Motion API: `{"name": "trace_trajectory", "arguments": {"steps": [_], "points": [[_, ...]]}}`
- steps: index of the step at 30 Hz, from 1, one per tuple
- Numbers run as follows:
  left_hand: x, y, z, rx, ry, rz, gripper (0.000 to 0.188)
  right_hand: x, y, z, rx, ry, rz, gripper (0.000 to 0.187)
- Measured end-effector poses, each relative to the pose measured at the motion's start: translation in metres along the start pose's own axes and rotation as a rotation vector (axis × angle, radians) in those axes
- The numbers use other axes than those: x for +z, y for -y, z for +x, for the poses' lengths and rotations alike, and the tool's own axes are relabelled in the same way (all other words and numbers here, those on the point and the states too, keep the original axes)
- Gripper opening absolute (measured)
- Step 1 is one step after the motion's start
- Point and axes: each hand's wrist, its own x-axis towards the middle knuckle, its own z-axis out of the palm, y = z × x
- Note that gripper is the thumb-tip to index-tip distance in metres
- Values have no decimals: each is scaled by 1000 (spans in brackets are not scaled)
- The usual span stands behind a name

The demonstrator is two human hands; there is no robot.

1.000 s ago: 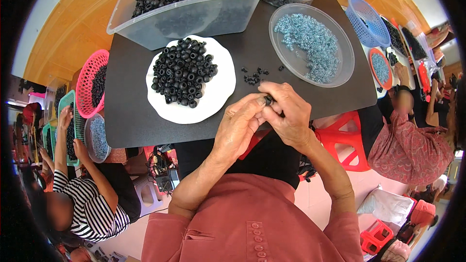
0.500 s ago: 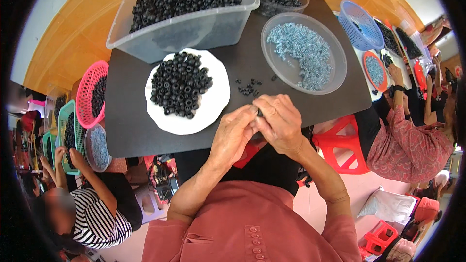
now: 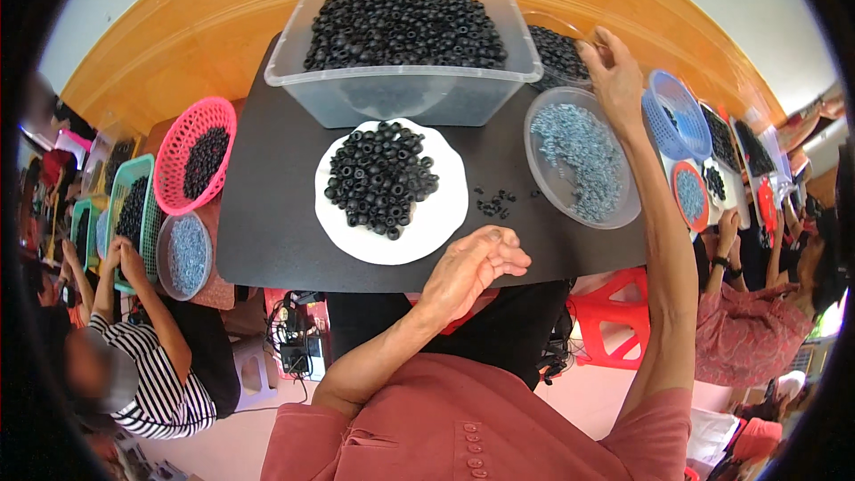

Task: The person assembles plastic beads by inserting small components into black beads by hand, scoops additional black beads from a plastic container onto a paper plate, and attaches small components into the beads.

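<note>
My left hand [image 3: 474,269] is at the front edge of the dark table, thumb resting near its curled fingers. Whether something small lies in it is hidden. My right hand [image 3: 613,80] reaches to the far right, its thumb and forefinger apart beside a round clear container of black pieces [image 3: 559,52]. No object shows between them. Under my right wrist stands a round clear tub [image 3: 540,147] of small pale blue, glassy pieces [image 3: 579,156]. Left of it a few small dark pieces [image 3: 495,203] lie on the table, near a white scalloped plate [image 3: 450,227] with round black beads [image 3: 378,178].
A large clear bin [image 3: 401,93] full of black beads stands at the back. On the left are a pink basket [image 3: 169,156] and a person in a striped top [image 3: 165,383]. A blue basket [image 3: 681,138] and a red stool [image 3: 614,321] are on the right.
My hands have parted. The right has moved from beside the left, up and away to the round container; the left remains near the table's front edge. The view has shifted slightly.
</note>
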Motion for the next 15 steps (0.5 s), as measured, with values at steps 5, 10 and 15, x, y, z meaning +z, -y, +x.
{"name": "trace_trajectory", "arguments": {"steps": [5,10,15], "points": [[-4,-4,-5,-24,7,-38,23,16,57,-76,82,134,288,15],[-4,-1,-5,-41,85,69,26,25,92,-120,8,478,415,15],[-5,2,-10,-22,95,173,27,51,106,-98,-490,669,188,23]]}}
